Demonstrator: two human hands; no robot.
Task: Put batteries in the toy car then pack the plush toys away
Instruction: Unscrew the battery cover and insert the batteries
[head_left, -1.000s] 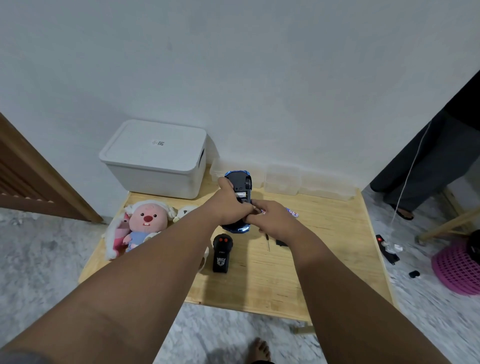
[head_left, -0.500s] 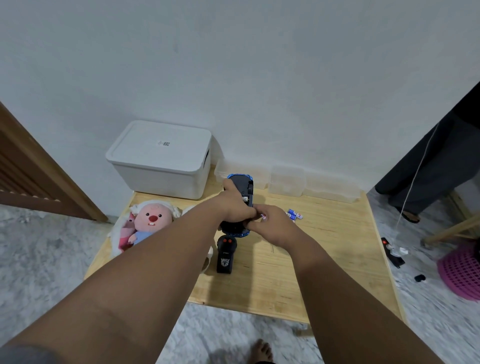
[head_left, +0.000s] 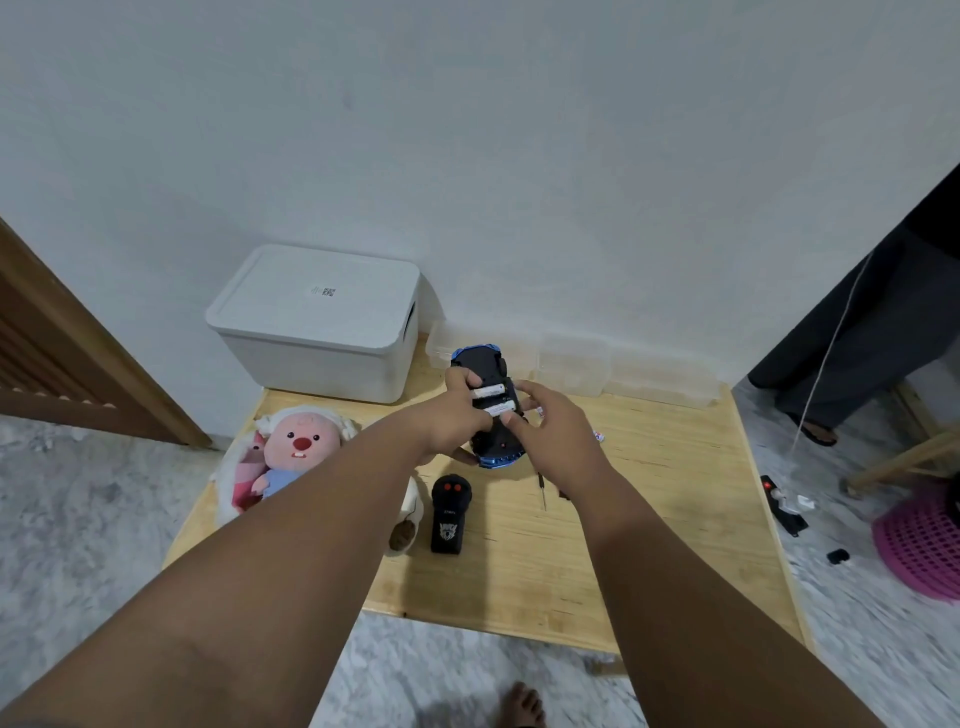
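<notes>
A blue toy car (head_left: 485, 364) is held upside down above the wooden table (head_left: 649, 519), its black underside facing me. My left hand (head_left: 457, 415) grips its left side. Two white batteries (head_left: 493, 399) lie side by side in the open compartment. My right hand (head_left: 550, 426) rests its fingertips on the nearer battery, thumb at the battery's end. A pink plush toy (head_left: 296, 452) with a white hood lies at the table's left edge, partly behind my left arm. A white lidded bin (head_left: 322, 322) stands at the back left.
A black remote control (head_left: 450, 512) lies in front of the car. A thin screwdriver (head_left: 542, 488) and a small wrapper (head_left: 599, 435) lie by my right wrist. Clear plastic boxes (head_left: 623, 371) line the wall. A person's legs (head_left: 852, 332), a power strip (head_left: 782, 501) and a pink basket (head_left: 919, 545) are on the right.
My right hand has pulled back from covering the compartment, so two batteries now show in the car's underside. My left hand keeps its hold on the car.
</notes>
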